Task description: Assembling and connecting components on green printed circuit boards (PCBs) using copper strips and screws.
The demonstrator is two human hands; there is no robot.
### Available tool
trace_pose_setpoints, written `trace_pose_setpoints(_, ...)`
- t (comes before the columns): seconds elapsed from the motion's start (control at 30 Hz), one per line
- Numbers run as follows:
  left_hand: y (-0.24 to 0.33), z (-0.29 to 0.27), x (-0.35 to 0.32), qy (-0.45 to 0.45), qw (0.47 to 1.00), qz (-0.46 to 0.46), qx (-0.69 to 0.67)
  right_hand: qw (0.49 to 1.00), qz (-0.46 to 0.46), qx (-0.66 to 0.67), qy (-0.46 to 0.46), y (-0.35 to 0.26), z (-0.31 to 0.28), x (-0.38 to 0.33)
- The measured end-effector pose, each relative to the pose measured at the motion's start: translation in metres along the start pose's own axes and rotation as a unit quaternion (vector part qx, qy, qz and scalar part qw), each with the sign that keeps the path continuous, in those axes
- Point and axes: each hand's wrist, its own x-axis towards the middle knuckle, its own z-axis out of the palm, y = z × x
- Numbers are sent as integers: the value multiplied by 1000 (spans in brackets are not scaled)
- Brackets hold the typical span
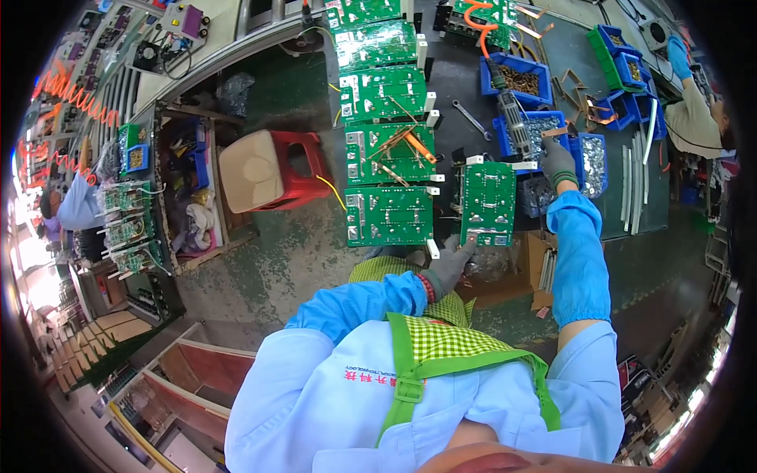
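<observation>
My left hand [449, 266], in a grey glove, grips the near edge of a green circuit board [490, 203] on the dark bench; its fingers partly hide that corner. My right hand [559, 163], gloved too, reaches over the blue bins at the right. A small flat copper-coloured strip [554, 132] shows at its closed fingertips. Just left of that hand, a power screwdriver [514, 126] hangs from an orange coiled hose [481, 27], above a blue bin of silvery metal parts [542, 122]. The hand and the screwdriver appear apart.
A column of green circuit boards [389, 217] runs away on the left, with an orange-handled tool [420, 147] and thin copper strips on one. A wrench [471, 120], a bin of brass-coloured parts [516, 81] and white bars [635, 181] lie beyond. A red stool [300, 169] stands left; another person's arm [688, 94] shows far right.
</observation>
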Motion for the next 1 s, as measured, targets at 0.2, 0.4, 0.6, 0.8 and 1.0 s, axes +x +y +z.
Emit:
trace_pose_setpoints(0.2, 22, 10, -12, -1, 989, -96, -112, 998, -11, -24, -53, 18, 8, 13)
trace_pose_setpoints(0.4, 22, 9, -6, -2, 989, -84, -118, 955, -2, 264, 132, 18, -24, -31)
trace_pose_setpoints(0.6, 4, 3, -1, 10, 999, -36, -32, 884, -114, 444, 94, -89, -80, -178)
trace_pose_setpoints(0.8, 2, 0, 0, -34, 992, 20, -118, 900, -135, 413, 17, -129, -12, -208)
trace_pose_setpoints(1.0, -1, -2, 0, -52, 994, 43, -91, 931, -181, 313, 47, -122, 1, -215)
